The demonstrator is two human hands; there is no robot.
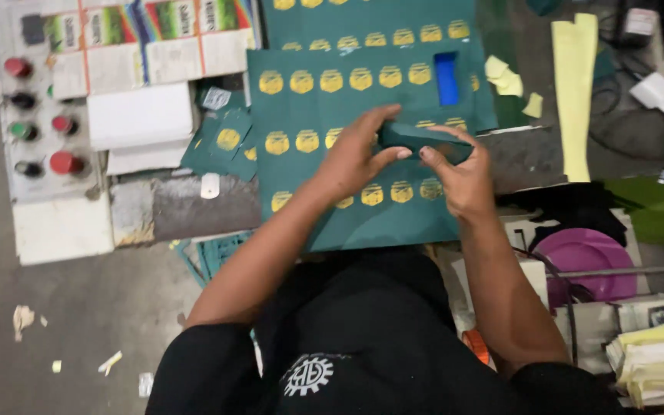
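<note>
A: What's the surface & room like?

B: Worn grey bench (194, 207), scuffed, w/ a big dark green printed sheet (347, 100) spread over it. Rows of gold emblems on the sheet, plus a rectangular cut-out (446, 78) showing blue. Concrete floor (78, 323) to the left, paper scraps on it.

A: Anything else nearby?

B: Grey control panel (36, 115) at far left w/ red, green & dark buttons. Flat cartons (147, 38) w/ colourful print next to it. Small green cut pieces (224, 142) lie by the sheet's left edge. Long pale yellow strip (576, 92) at right, purple plate (589, 261) lower right, stack of yellowish papers (659, 357) in the corner.

A: And the thing in hand?

B: Small dark green folded piece (416, 140), same card as the sheet. Looks creased into a narrow flat shape; blurred, so can't make out print on it.

A: Where is it?

B: Just above the sheet's middle, between both hands.

A: Hands?

B: Left hand (351, 157) curled round its left end, thumb underneath, fingers on top. Right hand (463, 177) pinching the right end, fingertips (428, 152) close to the left thumb. Both closed on the piece.
</note>
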